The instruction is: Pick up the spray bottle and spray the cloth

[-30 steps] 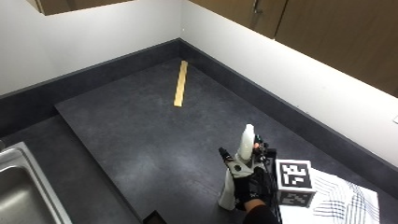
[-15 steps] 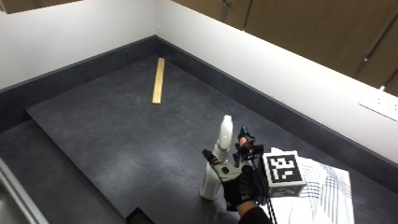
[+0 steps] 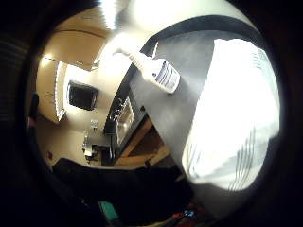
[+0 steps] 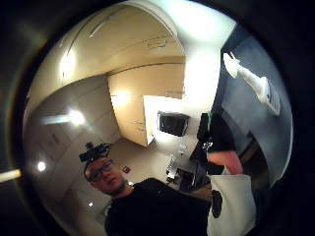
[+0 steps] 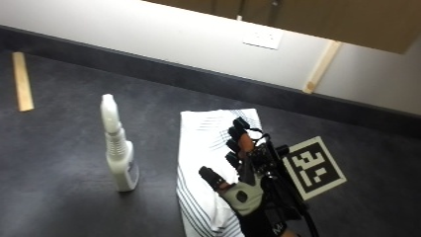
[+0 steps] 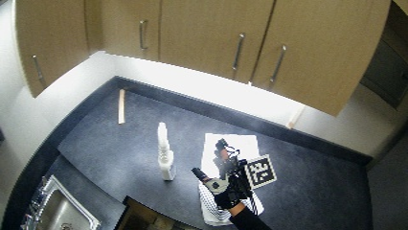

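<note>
A white spray bottle (image 5: 117, 150) stands upright on the dark grey counter (image 5: 59, 163), with nothing touching it. To its right lies a white cloth (image 5: 207, 143) with thin dark stripes, spread flat. My gloved right hand (image 5: 242, 170) hovers over the cloth's near half, a hand's width right of the bottle, its fingers spread and straight and nothing in them. The wide outside view shows the same bottle (image 6: 165, 155), cloth (image 6: 232, 143) and hand (image 6: 220, 175). In the palm views the bottle (image 3: 156, 71) (image 4: 253, 81) stands apart from the palm, beside the cloth (image 3: 236, 118).
A wooden strip (image 5: 21, 81) lies at the counter's far left near the wall. A wall socket (image 5: 263, 38) sits above the dark backsplash behind the cloth. Cabinets (image 6: 210, 38) hang overhead. A steel sink (image 6: 57, 215) is set in at the counter's near left corner.
The outside camera has swung round. My hand was close against the bottle's right side; now it is over the cloth, apart from the bottle, which still stands upright.
</note>
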Motion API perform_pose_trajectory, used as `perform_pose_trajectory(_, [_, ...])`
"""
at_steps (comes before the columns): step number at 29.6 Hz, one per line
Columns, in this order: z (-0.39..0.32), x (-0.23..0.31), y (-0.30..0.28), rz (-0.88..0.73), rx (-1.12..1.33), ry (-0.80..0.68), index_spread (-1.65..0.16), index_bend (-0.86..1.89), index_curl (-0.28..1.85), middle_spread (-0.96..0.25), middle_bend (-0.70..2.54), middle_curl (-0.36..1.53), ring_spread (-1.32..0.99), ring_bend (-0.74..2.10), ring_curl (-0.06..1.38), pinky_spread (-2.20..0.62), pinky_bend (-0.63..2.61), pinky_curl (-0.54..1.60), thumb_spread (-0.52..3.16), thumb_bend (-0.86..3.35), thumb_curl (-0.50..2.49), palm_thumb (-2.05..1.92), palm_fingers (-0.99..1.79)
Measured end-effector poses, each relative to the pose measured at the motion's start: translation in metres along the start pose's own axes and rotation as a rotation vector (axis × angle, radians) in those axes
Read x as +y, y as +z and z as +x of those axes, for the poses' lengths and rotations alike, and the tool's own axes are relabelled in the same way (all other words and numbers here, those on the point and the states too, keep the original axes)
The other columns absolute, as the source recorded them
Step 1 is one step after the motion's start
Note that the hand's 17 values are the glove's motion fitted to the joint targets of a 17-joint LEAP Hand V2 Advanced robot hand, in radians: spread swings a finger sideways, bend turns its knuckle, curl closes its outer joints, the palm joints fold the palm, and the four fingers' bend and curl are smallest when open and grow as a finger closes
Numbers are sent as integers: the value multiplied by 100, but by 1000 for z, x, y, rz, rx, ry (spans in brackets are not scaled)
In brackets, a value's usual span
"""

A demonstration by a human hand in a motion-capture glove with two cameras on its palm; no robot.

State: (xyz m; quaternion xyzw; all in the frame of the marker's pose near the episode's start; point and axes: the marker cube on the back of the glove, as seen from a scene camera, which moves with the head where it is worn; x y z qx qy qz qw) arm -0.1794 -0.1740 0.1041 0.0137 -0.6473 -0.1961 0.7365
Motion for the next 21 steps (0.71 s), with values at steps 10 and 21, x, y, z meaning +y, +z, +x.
perform_pose_trajectory(10, [-112,45,31,-68,-2,-147,-34,19,26,11,18,35,14,36,40,18,58,39,108,-2,59,87,14])
perform_pose_trajectory(21, [-126,58,92,-179,66,-128,-31,19,30,13,19,35,14,34,39,18,54,37,109,-1,59,90,26])
